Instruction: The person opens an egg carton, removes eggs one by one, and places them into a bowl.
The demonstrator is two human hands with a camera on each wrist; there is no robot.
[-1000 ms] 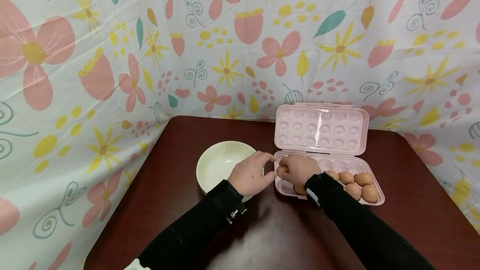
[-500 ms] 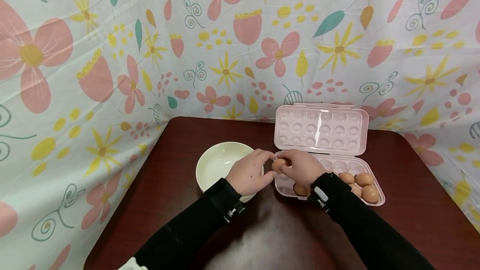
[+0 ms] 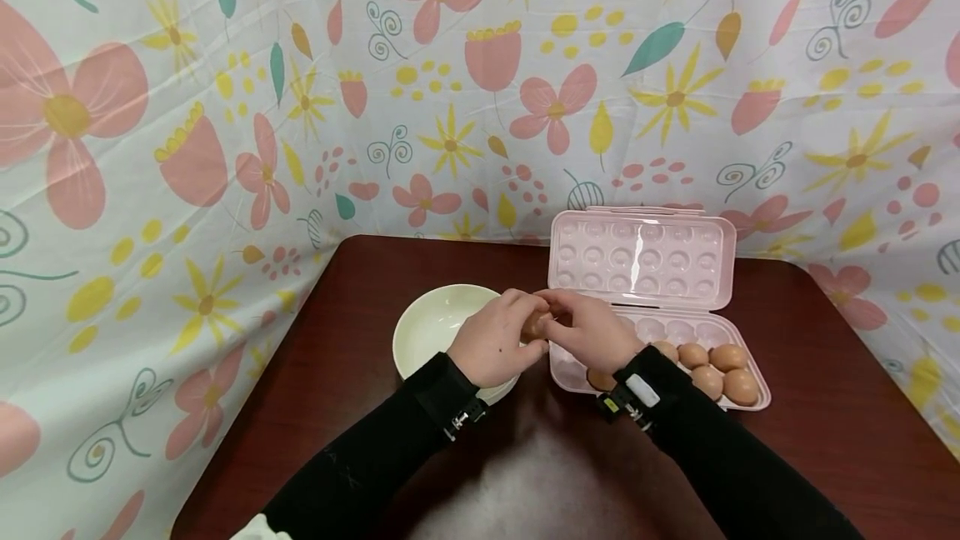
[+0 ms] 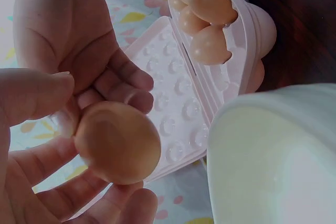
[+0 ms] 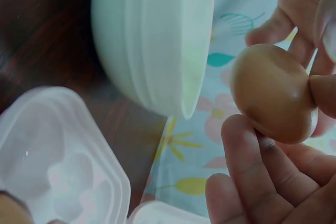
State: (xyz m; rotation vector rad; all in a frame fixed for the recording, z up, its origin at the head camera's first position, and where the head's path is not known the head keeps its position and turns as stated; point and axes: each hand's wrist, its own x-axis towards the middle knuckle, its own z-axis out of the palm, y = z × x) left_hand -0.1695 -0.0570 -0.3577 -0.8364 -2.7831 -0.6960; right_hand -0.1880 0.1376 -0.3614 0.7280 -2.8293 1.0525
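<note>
A brown egg (image 4: pixel 118 142) is between my two hands, beside the bowl's right rim. My right hand (image 3: pixel 600 332) pinches it, thumb (image 5: pixel 326 94) on one side and fingers (image 5: pixel 249 156) on the other. My left hand (image 3: pixel 495 340) is cupped at the egg with loosely bent fingers. In the left wrist view its fingertips (image 4: pixel 139 203) touch or nearly touch the shell, while its thumb (image 4: pixel 37 95) stands apart. Under the left hand is a cream bowl (image 3: pixel 423 327). At the right, a pink egg box (image 3: pixel 643 261) stands with its lid up, and several brown eggs (image 3: pixel 705 382) sit in its base.
The bowl and egg box stand on a dark red-brown table (image 3: pixel 360 273). A white cloth (image 3: pixel 525 90) with flowers hangs behind the table and along its left side. Black sleeves cover both forearms, with a small device strapped at each wrist.
My right hand has lifted the egg from the left part of the box and carried it left to my left hand. The left hand has stayed almost in place over the bowl.
</note>
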